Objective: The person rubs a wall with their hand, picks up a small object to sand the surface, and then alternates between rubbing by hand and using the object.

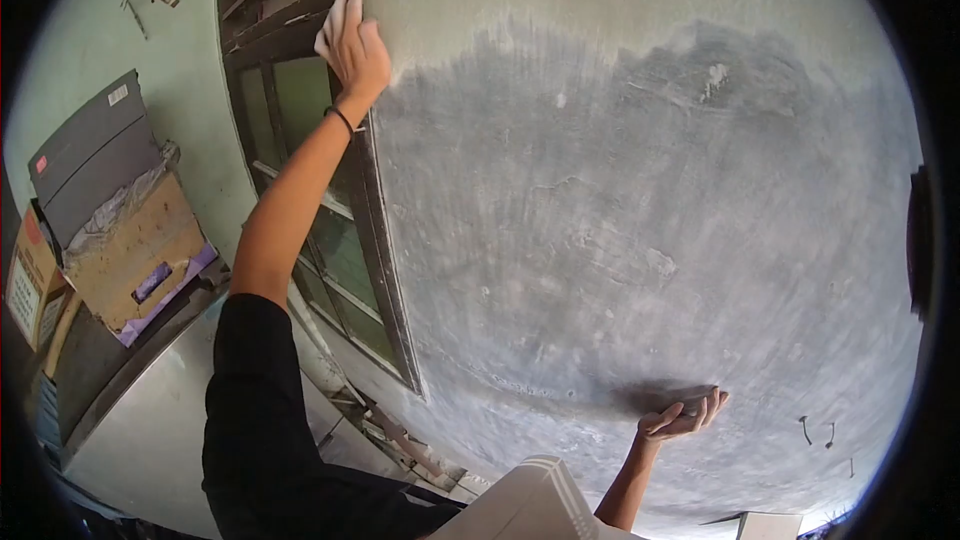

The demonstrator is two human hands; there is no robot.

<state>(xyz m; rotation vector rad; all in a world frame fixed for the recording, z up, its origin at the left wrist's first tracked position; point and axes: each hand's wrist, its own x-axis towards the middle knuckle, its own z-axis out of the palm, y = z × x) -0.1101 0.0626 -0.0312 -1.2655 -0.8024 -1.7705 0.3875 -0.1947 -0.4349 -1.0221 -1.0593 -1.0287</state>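
Note:
My left hand (358, 52), with a dark band at the wrist, is raised high. Its fingers are stretched out along the upper edge of the dark wooden window frame (385, 240), and nothing shows in them. Lower right, my right hand (685, 418) is against the wall (560, 270), with its fingers curled. Whatever they hold, if anything, is hidden, and a dark shadow lies on the wall beside them. Most of the wall is patchy, smeared grey with pale chipped spots; its top is pale green, with an uneven border between the two.
Left stand a worn cardboard box (140, 260), a grey box (100, 155) and another carton (35, 280), above a pale metallic surface (150, 410). Rubble (400, 445) lies below the window. Short wires (806, 430) stick out of the wall at right. A striped white object (530, 500) is at the bottom.

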